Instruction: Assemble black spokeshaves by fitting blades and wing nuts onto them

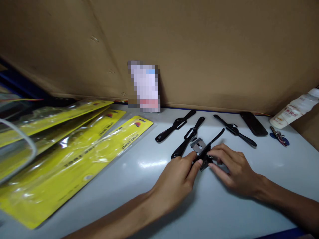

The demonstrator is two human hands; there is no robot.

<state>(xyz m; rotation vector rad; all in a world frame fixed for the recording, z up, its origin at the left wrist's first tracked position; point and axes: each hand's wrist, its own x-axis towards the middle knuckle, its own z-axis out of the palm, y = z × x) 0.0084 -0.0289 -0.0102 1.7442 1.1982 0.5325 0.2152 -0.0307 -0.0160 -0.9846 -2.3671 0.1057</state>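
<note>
A black spokeshave [218,135] is held tilted just over the white table. My left hand [178,176] is closed round its near end. The thumb and fingertips of my right hand [235,169] close on its middle, at a small part the fingers mostly hide. A flat grey metal blade [198,145] with a slot shows beside my left fingertips; whether it touches the tool cannot be made out. Behind my hands lie a black spokeshave body [175,125], a second spokeshave body [185,143] nearer to me, and a third spokeshave [234,130] to the right.
Several yellow spokeshave packs [82,166] with clear plastic overlap on the left, under a white cable [31,146]. A pixelated upright object [147,88] leans on the cardboard wall [211,49]. At right are a dark phone [253,123], keys [279,136] and a bottle [295,109].
</note>
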